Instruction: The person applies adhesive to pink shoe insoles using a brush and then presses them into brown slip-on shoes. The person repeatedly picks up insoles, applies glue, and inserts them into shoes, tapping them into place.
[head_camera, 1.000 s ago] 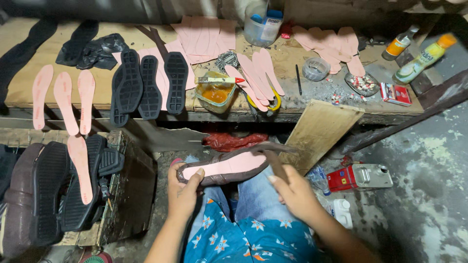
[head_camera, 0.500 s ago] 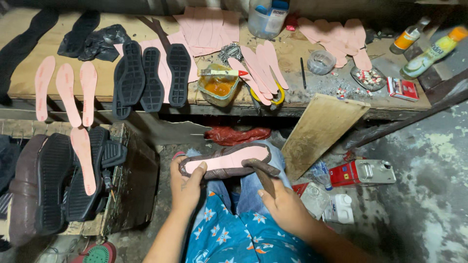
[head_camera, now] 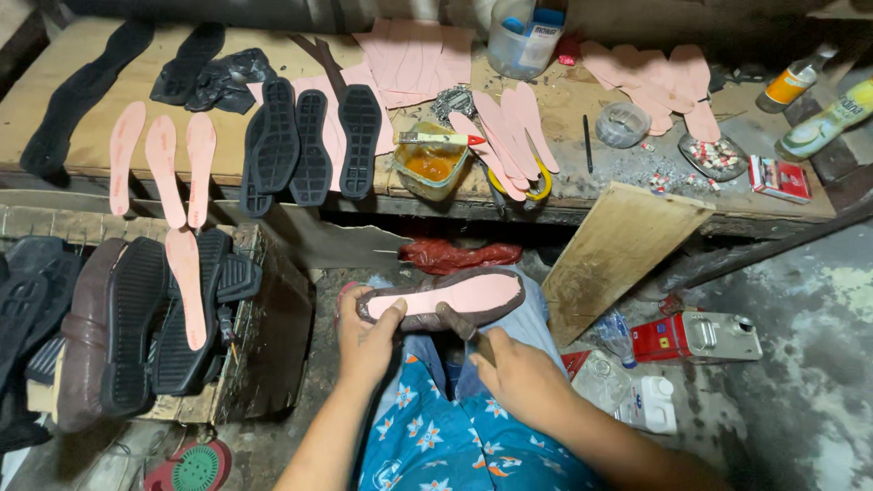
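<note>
I am looking down at a shoe [head_camera: 441, 300] lying upturned across the lap, its pink insole facing up. My left hand [head_camera: 368, 338] is wrapping its grip around the shoe's heel end, thumb pressing on the pink face, fingers curling under. My right hand [head_camera: 520, 377] is closing its grip tight on the handle of a hammer [head_camera: 459, 323], whose head is touching the shoe's near edge about midway along. Ahead, the wooden surface [head_camera: 55, 109] is carrying three black soles [head_camera: 309, 145], loose pink insoles [head_camera: 159, 164] and an open tin of amber glue [head_camera: 429, 164] with a brush lying across it. A wooden board [head_camera: 623, 250] is leaning against the surface's front, just right of the shoe. More shoes are sitting on a crate [head_camera: 268, 355] to the left.
</note>
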Demonstrator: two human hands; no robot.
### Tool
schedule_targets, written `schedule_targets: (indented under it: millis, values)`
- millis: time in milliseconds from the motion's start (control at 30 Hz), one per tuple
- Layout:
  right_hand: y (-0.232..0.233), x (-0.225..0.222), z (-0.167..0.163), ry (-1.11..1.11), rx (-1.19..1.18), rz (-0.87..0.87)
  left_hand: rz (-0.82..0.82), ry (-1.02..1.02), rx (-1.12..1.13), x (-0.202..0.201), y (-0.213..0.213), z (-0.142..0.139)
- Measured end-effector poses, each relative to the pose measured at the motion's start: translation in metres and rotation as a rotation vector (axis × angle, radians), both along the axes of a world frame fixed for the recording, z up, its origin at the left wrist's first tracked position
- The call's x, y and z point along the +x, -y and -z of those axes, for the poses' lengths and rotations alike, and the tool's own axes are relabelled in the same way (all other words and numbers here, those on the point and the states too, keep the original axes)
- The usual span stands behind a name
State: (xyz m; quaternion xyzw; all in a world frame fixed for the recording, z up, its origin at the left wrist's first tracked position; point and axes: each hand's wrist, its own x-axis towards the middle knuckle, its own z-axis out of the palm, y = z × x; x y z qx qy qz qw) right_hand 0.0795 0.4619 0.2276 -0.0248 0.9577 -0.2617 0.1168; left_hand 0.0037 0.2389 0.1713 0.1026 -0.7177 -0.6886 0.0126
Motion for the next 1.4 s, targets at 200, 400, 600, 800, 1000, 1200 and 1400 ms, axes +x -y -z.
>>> schedule_targets:
  millis: [200,400,600,800,1000,1200,1400]
  values:
    - [-0.015,0.003,-0.02,-0.365,-0.437,0.009,0.009,0.152,0.087,0.002,0.003,-0.006]
    - [0.021,-0.006,0.015,-0.118,-0.389,-0.017,0.011,0.189,0.064,-0.001,0.007,-0.004]
    - [0.018,0.0,0.014,-0.018,-0.729,0.198,0.005,0.209,0.082,-0.002,0.006,-0.003]
    - [0.013,-0.002,0.015,-0.021,-0.375,0.087,0.029,0.188,0.053,-0.005,0.011,-0.003]
    - [0.017,0.004,0.028,-0.278,-1.049,0.212,0.015,0.169,0.094,-0.001,0.009,0.001]
    - [0.005,0.006,0.018,0.123,-0.427,0.214,0.031,0.152,0.018,0.002,0.013,0.001]
    - [0.01,-0.009,0.014,0.101,-0.173,0.094,0.04,0.126,0.068,-0.001,0.008,0.001]
